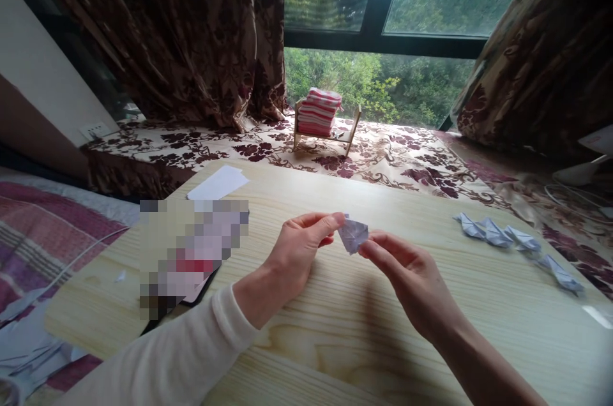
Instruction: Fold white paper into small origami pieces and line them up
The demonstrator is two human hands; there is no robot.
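Note:
A small piece of folded white paper (353, 235) is held up above the wooden table (306, 329). My left hand (304, 246) pinches its upper left corner between thumb and fingers. At its lower right edge, my right hand (400, 259) grips it with thumb and forefinger. Creases cross the face of the paper, which has a roughly diamond shape. On the table's right side, several folded paper shapes (497, 233) lie in a slanting row.
White paper sheets (218, 183) lie at the table's far left. Nearer is a device with a blurred-out screen (201, 259). A small rack (354, 128) with folded pink-and-white cloths (318, 113) stands on the floral-covered sill. A scrap of paper (120, 276) sits near the left edge.

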